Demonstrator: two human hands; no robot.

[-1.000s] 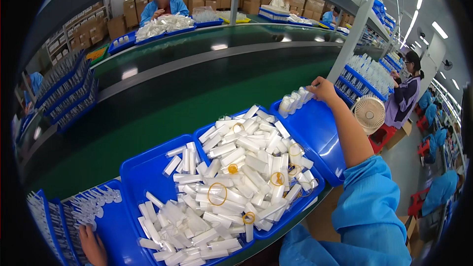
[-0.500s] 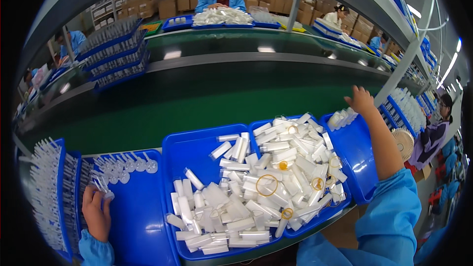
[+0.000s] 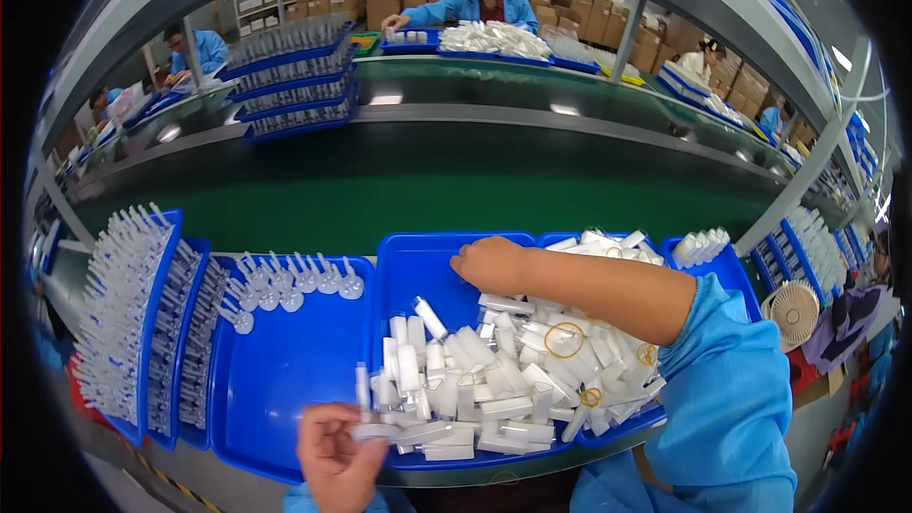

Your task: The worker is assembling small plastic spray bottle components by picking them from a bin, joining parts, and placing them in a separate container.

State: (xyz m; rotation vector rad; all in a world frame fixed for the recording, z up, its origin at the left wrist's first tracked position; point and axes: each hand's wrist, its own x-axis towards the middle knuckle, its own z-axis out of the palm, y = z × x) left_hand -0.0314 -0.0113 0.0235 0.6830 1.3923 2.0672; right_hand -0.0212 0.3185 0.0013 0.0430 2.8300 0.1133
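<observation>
My left hand (image 3: 337, 456) is closed on a clear plastic stemmed piece (image 3: 362, 388), its stem upright above my fingers and its rounded base slightly blurred. This hand is at the near edge between the left blue tray (image 3: 285, 399) and the middle blue tray (image 3: 446, 243). My right hand (image 3: 486, 266) reaches across to the far part of the middle tray, fingers curled downward; what they hold, if anything, is hidden. Below it lies a heap of white pieces in clear sleeves (image 3: 475, 370). Several more clear stemmed pieces (image 3: 293, 299) stand along the left tray's far side.
Tilted trays full of stemmed pieces (image 3: 133, 313) stand at far left. A right-hand tray (image 3: 731, 271) holds a row of white pieces (image 3: 701, 247). A green conveyor (image 3: 427, 180) runs behind. Rubber bands (image 3: 564, 340) lie on the heap. A person (image 3: 484, 5) works opposite.
My left hand has left the left tray's row with a stemmed piece and come nearer. My right hand has swung left from the right-hand tray to the middle tray. The view has shifted.
</observation>
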